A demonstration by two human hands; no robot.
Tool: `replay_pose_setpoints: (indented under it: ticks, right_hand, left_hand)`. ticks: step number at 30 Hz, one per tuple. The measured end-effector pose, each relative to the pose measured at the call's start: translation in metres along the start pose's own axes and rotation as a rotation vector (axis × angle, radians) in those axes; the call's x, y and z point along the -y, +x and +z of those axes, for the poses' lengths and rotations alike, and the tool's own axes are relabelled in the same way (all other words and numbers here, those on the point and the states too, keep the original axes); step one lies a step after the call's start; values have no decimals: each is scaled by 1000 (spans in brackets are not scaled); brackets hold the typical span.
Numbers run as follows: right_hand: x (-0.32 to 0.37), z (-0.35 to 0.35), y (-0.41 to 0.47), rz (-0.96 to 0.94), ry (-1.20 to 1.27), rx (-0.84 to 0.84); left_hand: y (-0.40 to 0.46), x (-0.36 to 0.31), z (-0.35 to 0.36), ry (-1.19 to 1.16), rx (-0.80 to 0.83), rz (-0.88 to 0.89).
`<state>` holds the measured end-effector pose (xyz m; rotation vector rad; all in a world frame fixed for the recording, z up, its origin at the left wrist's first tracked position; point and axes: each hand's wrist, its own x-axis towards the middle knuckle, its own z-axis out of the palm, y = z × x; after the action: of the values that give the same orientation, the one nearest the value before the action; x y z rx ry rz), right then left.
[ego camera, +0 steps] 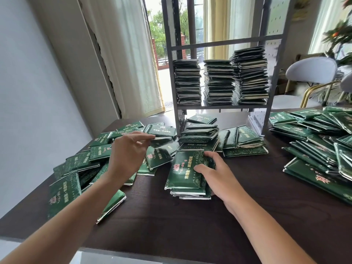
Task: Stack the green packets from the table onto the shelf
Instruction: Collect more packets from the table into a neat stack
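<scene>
A small stack of green packets (187, 173) sits on the dark table (171, 225) at centre, a little toward the near edge, and the right hand (215, 175) holds it from the right: the thumb lies across the top packet's face while the curled fingers wrap the stack's far right corner and side, clamped on it. To the left and slightly farther off, the left hand (129, 149) reaches into a loose spread of packets (80, 162); its fingertips close on the silver edge of a single packet (161, 139), with the thumb below, so that packet lies right at the fingertips, pinched. A tilted packet (158, 156) lies just beneath that hand. The packet faces carry a red emblem and pale yellow characters over a scroll pattern; the writing is too small and blurred to read. Behind the hands a grey metal shelf (224, 106) stands on the table at the far side, bearing three tall stacks of packets (219, 82) side by side. More packets lie under the shelf (200, 133), and a large heap (320, 141) fills the table's right side. A white chair (310, 70) stands far right.
</scene>
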<state>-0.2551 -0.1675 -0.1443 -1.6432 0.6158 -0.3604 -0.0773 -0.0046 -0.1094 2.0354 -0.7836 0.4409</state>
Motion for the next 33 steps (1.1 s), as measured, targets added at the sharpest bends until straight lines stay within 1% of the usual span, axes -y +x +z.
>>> replay_pose_setpoints:
  ticks: [3, 5, 9, 11, 13, 17, 20, 22, 23, 24, 25, 26, 27, 29, 31, 33]
  right_hand:
    - [1, -1, -1, -3, -10, 3]
    - [3, -2, -4, -15, -6, 17]
    - [1, -1, 0, 7, 26, 9]
    - [0, 1, 4, 22, 88, -18]
    - [0, 2, 5, 2, 126, -9]
    - [-4, 4, 5, 14, 80, -9]
    - [-6, 4, 5, 20, 55, -9]
    - [-6, 3, 5, 7, 59, -16]
    - [-6, 3, 5, -4, 65, -19]
    - [-5, 4, 5, -11, 71, -18]
    - [-5, 4, 5, -23, 76, -18]
    - [-6, 4, 6, -36, 74, -19]
    - [-6, 5, 6, -54, 75, -25]
    - [-4, 5, 4, -105, 81, -29]
    - [-2, 4, 1, -133, 83, -19]
    - [-3, 2, 2, -147, 105, -18]
  left_hand:
    - [-6, -10, -5, -220, 6, -64]
    - [-22, -22, -4, -300, 30, -55]
    - [-56, -37, -3, -369, 92, 56]
    - [-66, -36, -3, -424, 149, 65]
    - [-74, -31, 0, -427, 234, 63]
    - [-79, -20, 5, -414, 366, 61]
    - [-77, -23, 2, -522, 414, -5]
    - [-74, -26, 1, -556, 396, -55]
    - [-72, -26, 2, -519, 357, -82]
    - [-69, -25, 5, -437, 321, -110]
    - [-66, -25, 7, -333, 320, -137]
    - [-62, -27, 8, -255, 372, -162]
    - [-59, -26, 11, -224, 448, -205]
    - [-56, -31, 16, -290, 584, -299]
    - [-57, -39, 20, -361, 631, -340]
    - [-61, -41, 26, -480, 632, -340]
